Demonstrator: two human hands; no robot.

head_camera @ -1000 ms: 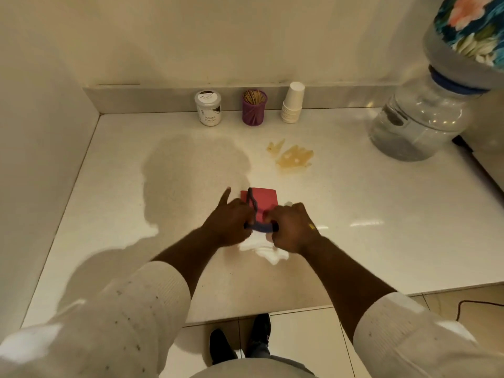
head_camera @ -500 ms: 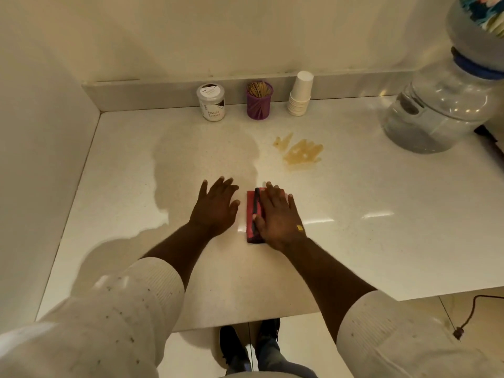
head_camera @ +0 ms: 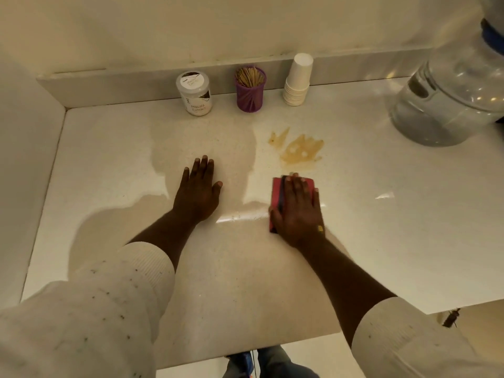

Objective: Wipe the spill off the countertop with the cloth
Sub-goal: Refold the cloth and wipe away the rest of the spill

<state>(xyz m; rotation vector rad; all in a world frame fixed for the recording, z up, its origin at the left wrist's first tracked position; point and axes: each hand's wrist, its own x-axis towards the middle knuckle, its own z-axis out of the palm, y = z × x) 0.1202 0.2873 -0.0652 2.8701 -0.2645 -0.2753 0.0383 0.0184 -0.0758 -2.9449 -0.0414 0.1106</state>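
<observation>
A yellow-brown spill [head_camera: 298, 149] lies on the white countertop [head_camera: 381, 227], right of centre and towards the back. Just in front of it sits a folded red cloth [head_camera: 277, 196] with a dark stripe. My right hand [head_camera: 297, 211] presses flat on top of the cloth, covering most of it; the fingertips reach the cloth's far edge, a short gap from the spill. My left hand [head_camera: 197, 193] rests flat on the bare counter to the left, fingers spread, holding nothing.
Against the back ledge stand a white-lidded jar [head_camera: 195, 92], a purple cup of toothpicks [head_camera: 250, 88] and a stack of white paper cups [head_camera: 297, 80]. A large clear water bottle [head_camera: 450, 99] lies at the far right. Walls close off the left and back sides.
Both hands were folding the cloth a second ago. Since then my left hand has let go and lies flat, and my right hand has slid the cloth forward and right, close to the spill.
</observation>
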